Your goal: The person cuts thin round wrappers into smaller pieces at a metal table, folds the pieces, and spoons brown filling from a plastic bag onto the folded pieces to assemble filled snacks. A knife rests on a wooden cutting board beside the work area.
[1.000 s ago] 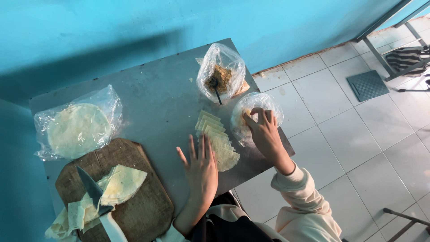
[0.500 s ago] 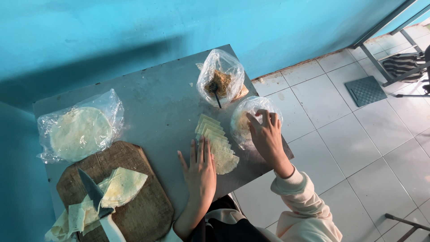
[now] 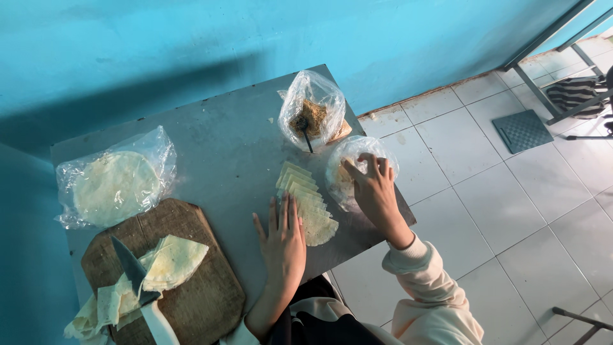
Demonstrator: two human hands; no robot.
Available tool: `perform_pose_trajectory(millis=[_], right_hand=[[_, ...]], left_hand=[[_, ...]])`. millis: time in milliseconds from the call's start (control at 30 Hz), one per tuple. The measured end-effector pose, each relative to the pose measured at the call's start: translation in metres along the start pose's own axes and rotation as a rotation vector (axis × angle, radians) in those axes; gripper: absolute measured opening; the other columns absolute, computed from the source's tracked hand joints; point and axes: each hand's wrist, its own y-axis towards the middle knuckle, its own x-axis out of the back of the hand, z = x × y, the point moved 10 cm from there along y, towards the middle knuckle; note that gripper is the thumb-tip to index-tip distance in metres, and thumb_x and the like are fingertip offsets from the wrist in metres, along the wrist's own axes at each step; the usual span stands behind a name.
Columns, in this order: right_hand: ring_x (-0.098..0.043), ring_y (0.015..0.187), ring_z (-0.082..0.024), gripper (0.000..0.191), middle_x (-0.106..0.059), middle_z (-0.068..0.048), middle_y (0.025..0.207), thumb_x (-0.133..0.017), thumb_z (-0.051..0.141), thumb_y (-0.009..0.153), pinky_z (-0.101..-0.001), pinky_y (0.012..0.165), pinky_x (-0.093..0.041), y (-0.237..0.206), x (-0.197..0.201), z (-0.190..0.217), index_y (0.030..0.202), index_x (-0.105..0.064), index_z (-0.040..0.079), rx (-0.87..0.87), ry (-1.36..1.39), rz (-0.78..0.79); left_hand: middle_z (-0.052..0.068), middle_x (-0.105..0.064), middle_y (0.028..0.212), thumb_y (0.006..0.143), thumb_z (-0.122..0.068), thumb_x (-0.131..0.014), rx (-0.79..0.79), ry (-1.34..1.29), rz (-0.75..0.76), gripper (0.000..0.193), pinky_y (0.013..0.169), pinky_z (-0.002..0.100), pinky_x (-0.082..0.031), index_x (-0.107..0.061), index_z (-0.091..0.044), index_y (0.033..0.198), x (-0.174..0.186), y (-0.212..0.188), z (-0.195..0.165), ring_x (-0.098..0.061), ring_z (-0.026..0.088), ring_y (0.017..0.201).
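Observation:
My left hand [image 3: 283, 244] lies flat, fingers spread, on the grey table [image 3: 217, 153], its fingertips at the left edge of a fanned row of pale cut wrapper pieces [image 3: 308, 204]. My right hand [image 3: 375, 191] reaches into a clear plastic-covered bowl [image 3: 352, 167] at the table's right edge, fingers bent inside it; whether they hold anything is hidden. Behind the bowl stands a clear bag of brownish filling [image 3: 311, 117] with a dark utensil handle sticking out.
A wooden cutting board [image 3: 198, 287] at front left carries folded wrappers [image 3: 171, 260] and a knife [image 3: 139, 287]. A bag of round flatbreads [image 3: 113, 185] lies at the left. Turquoise wall behind, tiled floor and a metal frame to the right.
The view has shifted slightly. My right hand has stayed in the bowl with small finger movement, and my left hand has stayed flat beside the wrapper pieces.

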Motion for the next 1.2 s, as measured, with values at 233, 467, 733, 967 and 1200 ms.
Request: perform_pose_trajectory(millis=[233, 467, 733, 967, 1200], right_hand=[[-0.048, 0.113, -0.031, 0.04, -0.053, -0.008, 0.126, -0.07, 0.005, 0.084, -0.043, 0.092, -0.041, 0.0, 0.001, -0.002, 0.121, -0.074, 0.019, -0.001, 0.037, 0.021], [-0.047, 0.114, -0.033, 0.031, -0.053, -0.008, 0.123, -0.071, 0.005, 0.082, -0.0446, 0.094, -0.041, 0.002, -0.002, -0.01, 0.111, -0.073, 0.015, -0.019, 0.126, 0.021], [-0.051, 0.111, -0.03, 0.023, -0.059, -0.005, 0.116, -0.068, 0.0, 0.079, -0.044, 0.091, -0.042, 0.007, -0.002, -0.022, 0.097, -0.072, 0.014, 0.049, 0.113, 0.056], [-0.054, 0.108, -0.031, 0.017, -0.063, -0.005, 0.112, -0.066, 0.0, 0.083, -0.0432, 0.093, -0.042, 0.018, 0.018, -0.018, 0.091, -0.072, 0.014, 0.096, 0.101, 0.112], [-0.058, 0.115, -0.028, 0.032, -0.064, -0.007, 0.116, -0.057, -0.002, 0.086, -0.0385, 0.099, -0.047, 0.008, -0.016, 0.037, 0.107, -0.076, 0.013, 0.187, 0.676, 0.46]], left_hand=[[0.015, -0.047, 0.154, 0.101, -0.025, -0.05, -0.006, -0.1, 0.002, 0.051, 0.115, 0.063, -0.029, -0.047, -0.005, 0.148, 0.017, 0.001, -0.006, -0.043, 0.035, 0.142], [0.015, -0.053, 0.15, 0.099, -0.013, -0.062, -0.227, -0.73, 0.229, 0.038, 0.112, 0.052, -0.046, -0.06, -0.009, 0.137, 0.046, -0.064, -0.017, -0.056, 0.035, 0.136], [0.02, -0.055, 0.138, 0.091, -0.021, -0.074, -0.69, -0.586, 0.607, 0.04, 0.104, 0.06, -0.041, -0.067, -0.008, 0.128, 0.041, -0.132, -0.022, -0.054, 0.04, 0.126], [0.011, -0.063, 0.121, 0.096, -0.017, -0.064, -0.601, -0.038, 0.847, 0.028, 0.101, 0.046, -0.047, -0.065, -0.008, 0.123, 0.022, -0.039, 0.024, -0.061, 0.031, 0.112], [0.013, -0.068, 0.127, 0.079, 0.0, -0.066, -0.883, -0.14, 0.148, 0.043, 0.106, 0.039, -0.049, -0.069, 0.002, 0.122, 0.03, 0.03, -0.007, -0.065, 0.027, 0.118]])
